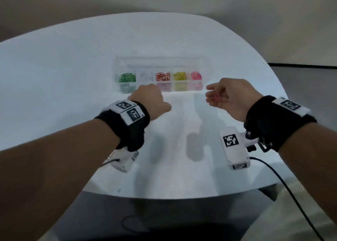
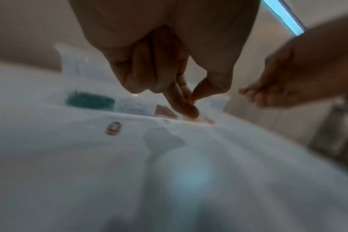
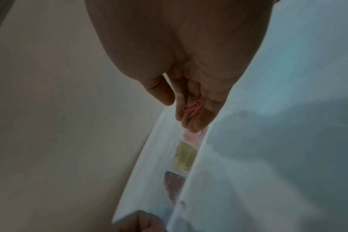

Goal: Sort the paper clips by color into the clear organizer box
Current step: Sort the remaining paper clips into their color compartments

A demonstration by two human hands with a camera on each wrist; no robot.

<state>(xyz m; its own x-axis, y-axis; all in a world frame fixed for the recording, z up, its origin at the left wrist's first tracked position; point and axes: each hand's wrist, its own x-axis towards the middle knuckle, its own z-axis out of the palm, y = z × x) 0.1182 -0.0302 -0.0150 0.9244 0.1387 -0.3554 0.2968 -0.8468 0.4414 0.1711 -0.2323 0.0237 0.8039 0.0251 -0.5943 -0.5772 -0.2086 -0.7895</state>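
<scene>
One clear organizer box point(image 1: 160, 66) shows five colour groups on the surface point(image 1: 54, 76); the right hand point(image 1: 229, 97) cradles pink paper clips point(image 1: 217, 97), uncountable; left hand point(image 1: 149, 100) pinches something tiny.

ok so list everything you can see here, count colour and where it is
clear organizer box: one, clear, lid open, middle of the table beyond the hands
green paper clips: a pile, leftmost compartment
white paper clips: a pile, second compartment from the left
red paper clips: a pile, middle compartment
yellow paper clips: a pile, fourth compartment
pink paper clips: a pile, rightmost compartment
held pink clips: a few, count unclear, on the right hand's fingers
table: one, white
wrist cameras: two, white, under the wrists
cable: one, black, trailing off the near right edge
wristbands: two, black with tags
left hand: fingertips pinched, contents too blurred to tell
right hand: palm up, cupping the pink clips
</scene>
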